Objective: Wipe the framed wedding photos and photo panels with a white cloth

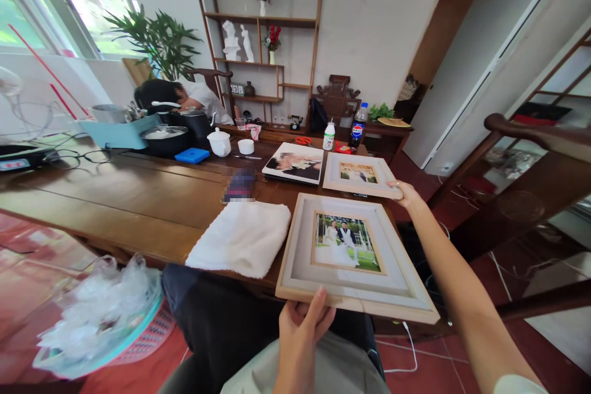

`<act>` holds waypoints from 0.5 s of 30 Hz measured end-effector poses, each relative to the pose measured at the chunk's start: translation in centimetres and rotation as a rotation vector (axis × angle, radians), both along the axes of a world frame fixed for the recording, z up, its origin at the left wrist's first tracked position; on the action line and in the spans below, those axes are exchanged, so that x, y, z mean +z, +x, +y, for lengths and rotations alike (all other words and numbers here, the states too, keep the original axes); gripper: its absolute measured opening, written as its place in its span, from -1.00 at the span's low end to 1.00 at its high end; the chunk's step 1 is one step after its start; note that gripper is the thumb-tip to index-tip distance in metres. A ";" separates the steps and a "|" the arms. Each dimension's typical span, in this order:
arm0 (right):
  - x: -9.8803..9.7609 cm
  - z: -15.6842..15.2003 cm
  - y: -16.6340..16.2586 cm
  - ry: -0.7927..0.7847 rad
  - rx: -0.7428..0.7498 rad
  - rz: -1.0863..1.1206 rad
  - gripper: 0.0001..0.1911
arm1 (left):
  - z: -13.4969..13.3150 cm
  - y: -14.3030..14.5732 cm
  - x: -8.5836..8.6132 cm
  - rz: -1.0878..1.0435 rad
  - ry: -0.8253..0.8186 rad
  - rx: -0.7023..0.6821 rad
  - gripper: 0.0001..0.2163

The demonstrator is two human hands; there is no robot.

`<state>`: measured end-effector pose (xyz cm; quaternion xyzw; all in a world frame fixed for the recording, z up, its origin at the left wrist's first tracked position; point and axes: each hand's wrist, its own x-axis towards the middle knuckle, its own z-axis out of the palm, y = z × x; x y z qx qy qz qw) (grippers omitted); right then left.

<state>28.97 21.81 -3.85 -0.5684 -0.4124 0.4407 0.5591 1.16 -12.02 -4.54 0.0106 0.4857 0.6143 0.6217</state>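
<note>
My left hand [302, 326] grips the front edge of a wide pale picture frame [351, 298], thumb on top and fingers underneath. The frame tilts over the table's front edge and my lap; it holds a photo of a couple in wedding clothes on grass. Stretched out to the right, my right hand [405, 192] pinches the near right corner of a second, whitish picture frame [330, 173], which lies at the back with a smaller couple photo in it. A white towel [240, 240] lies folded beside the near frame. Left of the second frame sits a photo album [295, 166].
The dark wooden table [138, 175] bears a blue box [191, 155], a white lidded pot [218, 142], orange scissors [303, 141], a milk bottle [329, 135] and a cola bottle [357, 126]. A plastic basket [150, 329] stands on the floor. A person [203, 98] leans at the far side.
</note>
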 end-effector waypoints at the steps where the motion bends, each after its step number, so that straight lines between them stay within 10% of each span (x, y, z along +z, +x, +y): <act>1: 0.1 0.2 0.1 -0.018 -0.026 -0.030 -0.85 | 0.0 0.1 -0.2 0.001 0.014 0.013 -0.84; 15: 0.4 1.3 -1.4 -0.044 -0.095 -0.302 -0.86 | 0.1 -0.4 0.3 0.000 0.085 0.036 -0.75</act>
